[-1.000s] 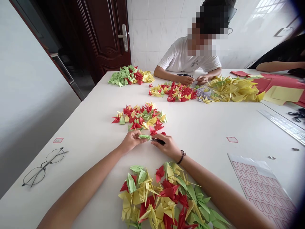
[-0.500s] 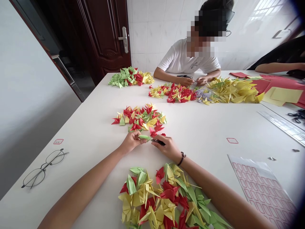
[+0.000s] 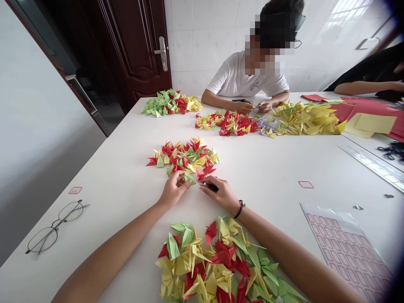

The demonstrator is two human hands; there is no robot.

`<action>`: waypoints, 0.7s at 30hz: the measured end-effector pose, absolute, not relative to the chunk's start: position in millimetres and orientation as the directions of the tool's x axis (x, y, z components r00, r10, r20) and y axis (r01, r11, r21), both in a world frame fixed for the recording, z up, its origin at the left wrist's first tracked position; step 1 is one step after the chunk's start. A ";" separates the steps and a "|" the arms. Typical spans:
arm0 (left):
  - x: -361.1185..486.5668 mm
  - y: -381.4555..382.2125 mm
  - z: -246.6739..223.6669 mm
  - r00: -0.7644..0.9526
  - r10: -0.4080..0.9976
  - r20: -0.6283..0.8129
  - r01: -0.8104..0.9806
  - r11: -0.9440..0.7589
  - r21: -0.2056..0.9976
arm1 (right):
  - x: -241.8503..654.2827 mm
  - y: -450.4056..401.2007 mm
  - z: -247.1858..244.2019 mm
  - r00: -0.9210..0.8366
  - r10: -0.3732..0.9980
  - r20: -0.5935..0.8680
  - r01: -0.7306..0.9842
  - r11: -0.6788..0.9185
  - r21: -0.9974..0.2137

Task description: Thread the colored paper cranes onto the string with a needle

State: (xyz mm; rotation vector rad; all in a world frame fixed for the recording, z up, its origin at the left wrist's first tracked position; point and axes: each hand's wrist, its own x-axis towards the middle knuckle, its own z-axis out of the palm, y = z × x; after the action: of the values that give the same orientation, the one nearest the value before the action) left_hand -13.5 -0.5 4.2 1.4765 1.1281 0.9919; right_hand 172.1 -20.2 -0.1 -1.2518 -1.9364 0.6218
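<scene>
the left hand (image 3: 173, 190) is curled, its fingertips pinching a small green paper crane (image 3: 190, 178) at the near edge of a heap of origami cranes (image 3: 183, 156) in red, yellow and green. the right hand (image 3: 219, 195) is just beside it, fingers pressed together on a small black object (image 3: 208, 187), too small to tell exactly what it is. a dark bracelet (image 3: 240, 209) circles that wrist. a larger heap of paper cranes (image 3: 214, 261) lies on the white surface (image 3: 120, 210) nearer the body, between the forearms. glasses (image 3: 53, 229) lie well to the left of the left hand, and a sheet of pink-outlined labels (image 3: 344, 248) lies to the right of the right hand. farther off, a co-worker's hands (image 3: 248, 107) are just behind another heap of cranes (image 3: 225, 123).
</scene>
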 end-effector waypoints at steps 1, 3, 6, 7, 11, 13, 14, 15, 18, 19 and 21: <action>-13.0 -1.8 3.3 0.209 0.974 0.085 0.222 -0.132 0.966 | 172.1 -20.1 -0.4 -0.254 0.914 0.317 0.557 0.406 -0.725; -12.7 -3.8 2.2 0.169 0.972 0.162 0.330 -0.211 0.920 | 172.1 -19.8 -0.6 -0.249 0.917 0.313 0.561 0.400 -0.725; -13.1 -4.6 2.3 0.137 0.965 0.223 0.400 -0.260 0.879 | 171.9 -19.5 0.6 -0.241 0.921 0.304 0.573 0.388 -0.722; -13.3 -4.5 2.5 0.130 0.962 0.239 0.403 -0.272 0.874 | 171.8 -19.5 1.3 -0.241 0.923 0.302 0.576 0.386 -0.721; -13.8 -4.4 3.2 0.082 0.945 0.316 0.416 -0.320 0.851 | 171.3 -20.2 3.4 -0.246 0.923 0.294 0.580 0.384 -0.719; -13.7 -5.1 3.1 0.074 0.928 0.364 0.440 -0.358 0.824 | 171.2 -20.4 3.2 -0.247 0.922 0.298 0.582 0.387 -0.716; -13.6 -5.6 2.9 0.080 0.919 0.386 0.450 -0.379 0.808 | 171.2 -20.4 2.8 -0.247 0.921 0.301 0.582 0.389 -0.714; -13.5 -6.2 2.6 0.092 0.910 0.405 0.459 -0.399 0.794 | 171.3 -20.3 2.4 -0.246 0.920 0.304 0.582 0.391 -0.713; -13.2 -7.6 1.2 0.147 0.890 0.432 0.463 -0.447 0.765 | 171.3 -19.9 1.4 -0.250 0.917 0.310 0.583 0.398 -0.709; -13.1 -7.9 0.9 0.164 0.885 0.436 0.460 -0.460 0.760 | 171.3 -19.8 1.4 -0.252 0.917 0.311 0.583 0.400 -0.707; -12.7 -8.2 0.9 0.186 0.876 0.444 0.451 -0.478 0.754 | 171.3 -19.8 1.6 -0.258 0.916 0.307 0.583 0.401 -0.707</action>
State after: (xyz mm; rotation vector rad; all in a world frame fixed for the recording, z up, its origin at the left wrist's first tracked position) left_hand -12.7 -8.2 0.9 2.0091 1.2416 1.2319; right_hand 171.3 -19.8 1.6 -1.2771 -1.9575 0.6051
